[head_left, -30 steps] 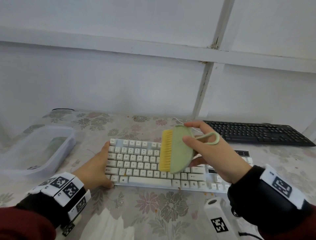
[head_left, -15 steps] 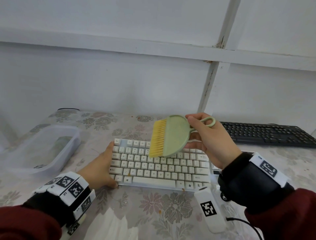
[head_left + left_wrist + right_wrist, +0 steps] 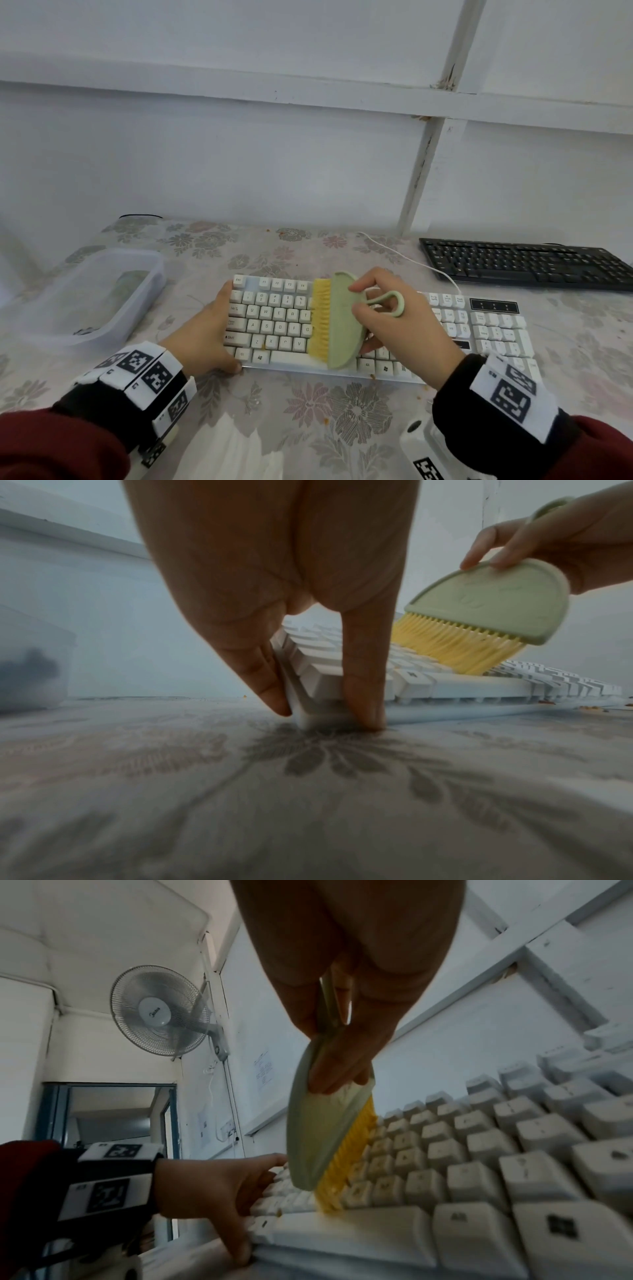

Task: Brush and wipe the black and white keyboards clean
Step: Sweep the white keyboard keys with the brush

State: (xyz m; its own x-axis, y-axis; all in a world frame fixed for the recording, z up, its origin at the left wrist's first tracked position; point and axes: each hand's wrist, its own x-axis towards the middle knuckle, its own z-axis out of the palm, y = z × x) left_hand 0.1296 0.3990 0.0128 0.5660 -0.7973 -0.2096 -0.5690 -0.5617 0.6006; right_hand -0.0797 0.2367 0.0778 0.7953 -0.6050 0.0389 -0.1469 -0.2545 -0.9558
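The white keyboard [image 3: 359,329] lies flat on the counter [image 3: 301,404], straight ahead of the person, with its long side running left to right. The brush [image 3: 337,320], pale green with yellow bristles [image 3: 320,322], is tilted over the middle of the keys; the bristle tips touch the keys and span from the top row to the space bar. The right hand [image 3: 404,329] holds the brush, its grip clamped on the green back with the thumb near the looped handle and the fingers curled underneath. In the left wrist view two of its fingertips [image 3: 479,558] press on the rounded back edge. The left hand [image 3: 205,337] steadies the keyboard at its left end, its grip pinched on the near left corner: the thumb stands against the front edge and the fingers against the left side, tips down on the counter.

Small orange crumbs [image 3: 419,392] lie beside the keyboard's front edge and on the flowered cloth. The black keyboard [image 3: 524,263] sits at the far right of the counter, well apart from both hands, behind the white one. A white cable [image 3: 404,255] runs between them. A clear tub [image 3: 92,298] stands to the left, apart from the keyboard. In the right wrist view a fan [image 3: 161,1011] hangs on the wall.
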